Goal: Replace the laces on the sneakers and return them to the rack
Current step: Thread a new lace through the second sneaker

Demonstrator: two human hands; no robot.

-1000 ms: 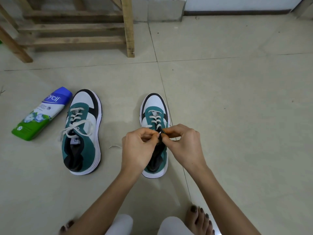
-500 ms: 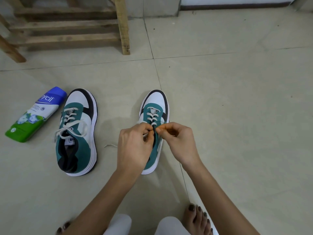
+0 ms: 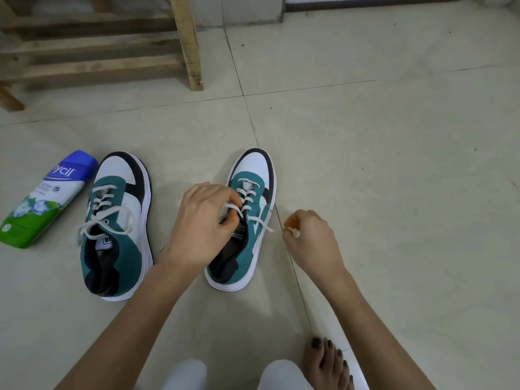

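Two teal, white and black sneakers stand on the tiled floor. The left sneaker (image 3: 118, 229) has its white lace tied in a bow. Over the right sneaker (image 3: 247, 220), my left hand (image 3: 202, 223) pinches part of the white lace (image 3: 247, 202) near the tongue. To the right of that shoe, my right hand (image 3: 306, 237) is curled and pinches the lace's other end, drawn out sideways over the floor. The wooden rack (image 3: 92, 43) stands at the back left.
A blue, white and green bottle (image 3: 45, 201) lies on its side left of the left sneaker. My knees and a bare foot (image 3: 329, 361) show at the bottom edge. Pale floor tiles (image 3: 394, 164) stretch to the right.
My hands were together over the right sneaker's laces; now my right hand has pulled away to the right with a lace end. My left hand stays at the tongue.
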